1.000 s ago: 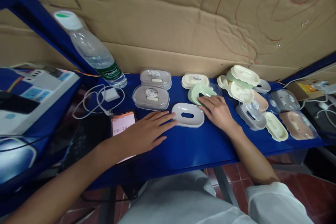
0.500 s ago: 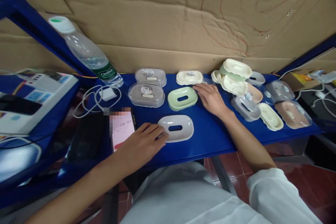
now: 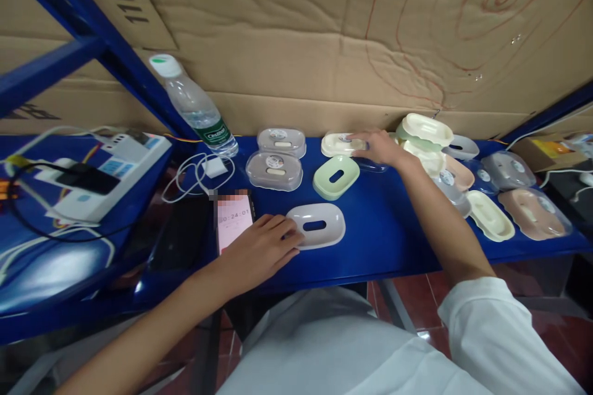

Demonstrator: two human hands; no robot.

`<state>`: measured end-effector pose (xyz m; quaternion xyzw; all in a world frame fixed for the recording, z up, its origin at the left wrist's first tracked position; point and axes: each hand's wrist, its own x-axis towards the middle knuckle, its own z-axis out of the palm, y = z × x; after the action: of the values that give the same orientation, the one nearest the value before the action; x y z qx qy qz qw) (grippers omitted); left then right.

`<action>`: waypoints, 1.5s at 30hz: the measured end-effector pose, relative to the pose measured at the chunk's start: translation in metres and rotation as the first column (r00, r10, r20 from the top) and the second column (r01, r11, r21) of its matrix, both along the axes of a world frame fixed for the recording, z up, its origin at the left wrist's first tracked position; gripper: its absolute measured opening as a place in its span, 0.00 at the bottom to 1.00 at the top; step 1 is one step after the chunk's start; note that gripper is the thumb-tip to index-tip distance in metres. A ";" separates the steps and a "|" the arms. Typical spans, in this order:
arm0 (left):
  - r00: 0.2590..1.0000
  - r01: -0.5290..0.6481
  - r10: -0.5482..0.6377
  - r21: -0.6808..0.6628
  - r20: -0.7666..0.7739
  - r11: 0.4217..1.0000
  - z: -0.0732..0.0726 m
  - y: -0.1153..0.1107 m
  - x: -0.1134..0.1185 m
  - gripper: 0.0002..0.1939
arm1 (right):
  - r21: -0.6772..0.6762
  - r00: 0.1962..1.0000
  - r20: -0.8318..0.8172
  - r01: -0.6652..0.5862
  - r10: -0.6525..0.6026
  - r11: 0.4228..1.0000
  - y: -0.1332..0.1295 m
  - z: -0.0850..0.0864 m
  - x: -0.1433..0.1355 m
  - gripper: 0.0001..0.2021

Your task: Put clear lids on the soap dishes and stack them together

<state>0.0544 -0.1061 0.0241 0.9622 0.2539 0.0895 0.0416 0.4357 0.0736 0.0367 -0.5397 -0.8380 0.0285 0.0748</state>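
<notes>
My left hand [image 3: 273, 244] rests at the left edge of a light grey oval dish [image 3: 333, 228] with a slot in its middle, fingertips touching its rim. Behind that lies a pale green slotted dish [image 3: 324, 182]. My right hand [image 3: 377, 147] reaches over the right end of a cream dish with a clear lid [image 3: 336, 145], fingers spread around that end. Under the right hand, a clear lid [image 3: 370, 165] lies partly hidden. Two greyish lidded dishes [image 3: 274, 171] stand one behind the other on the left.
A water bottle [image 3: 199, 111], a white cable [image 3: 185, 179] and a phone [image 3: 231, 219] are on the left. Stacked cream and green dish parts [image 3: 426, 129] and several lidded dishes [image 3: 532, 213] occupy the right of the blue table [image 3: 370, 247]. Cardboard [image 3: 287, 31] stands behind.
My right hand has moved from beside the green dish back to the cream lidded dish. My left hand remains at the grey dish. The view has shifted left.
</notes>
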 end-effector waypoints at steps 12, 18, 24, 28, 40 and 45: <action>1.000 -0.019 0.019 0.035 -0.006 0.999 0.000 -0.006 0.002 0.05 | 0.169 0.983 -0.079 0.177 -0.165 0.970 -0.027 -0.020 -0.027 0.17; 0.999 -0.039 0.040 0.020 -0.025 0.999 -0.001 -0.007 0.000 0.06 | 0.189 0.988 -0.075 -0.119 0.135 0.975 -0.023 -0.024 -0.015 0.20; 0.999 -0.049 0.049 0.017 -0.018 0.999 -0.001 -0.007 0.000 0.07 | 0.120 0.981 0.075 -0.187 0.179 0.975 -0.005 -0.029 -0.021 0.20; 0.996 -0.090 0.091 0.088 -0.013 0.992 -0.002 -0.014 0.001 0.07 | 0.094 0.967 0.111 -0.240 0.229 0.966 0.008 -0.029 -0.029 0.13; 0.836 -0.324 0.367 -0.173 0.408 0.930 -0.008 -0.067 -0.014 0.12 | 0.127 0.923 -0.335 -0.156 0.190 0.980 -0.155 0.018 -0.008 0.14; 0.688 -0.433 0.482 -0.226 0.543 0.873 -0.010 -0.092 -0.009 0.14 | 0.176 0.929 -0.292 -0.180 0.226 0.968 -0.239 -0.022 -0.024 0.13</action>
<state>0.0452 -0.1984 0.0139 0.7907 0.4635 0.3774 0.1322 0.4118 -0.1656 0.0149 -0.4318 -0.8671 0.0588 0.2413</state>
